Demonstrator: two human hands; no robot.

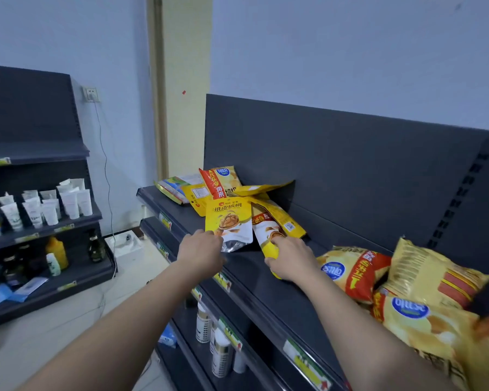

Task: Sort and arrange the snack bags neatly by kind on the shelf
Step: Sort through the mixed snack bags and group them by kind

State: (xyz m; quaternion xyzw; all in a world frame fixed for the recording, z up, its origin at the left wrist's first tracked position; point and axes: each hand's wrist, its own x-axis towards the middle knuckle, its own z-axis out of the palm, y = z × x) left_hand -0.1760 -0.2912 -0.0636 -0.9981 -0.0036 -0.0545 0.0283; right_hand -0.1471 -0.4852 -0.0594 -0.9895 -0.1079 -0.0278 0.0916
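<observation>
Dark grey metal shelf (254, 280) is carrying the snack bags on its top tier, and I am reaching over it with both bare arms. My left hand (202, 251) is pinching the lower left corner of a yellow stand-up pouch with a walnut picture and a silvery bottom (229, 221), with my fingers curling onto the pouch, which is lying tilted against the heap behind it. My right hand (290, 259) is gripping the near end of a long yellow-and-white snack bag with a red band (266, 232), fingers wrapping round it; the bag is lying just beside the walnut pouch, and its far end is running into the heap.

That heap is sitting at the far end of the tier: a puffy yellow crisp bag with a red stripe and a blue oval logo (223, 179) is leaning on top, flat yellow pouches (254, 189) are lying crosswise beneath it, and a flat bag with blue-green print (171, 186) is resting at the very end. To my right, well apart from the heap, three puffy yellow-and-red crisp bags (350, 272) are piling against each other.

White canisters (203, 323) are standing on the tier below. On a second dark shelf unit (34, 153) across the floor, white tubes (45, 206) are standing in rows above a yellow bottle (57, 251)
</observation>
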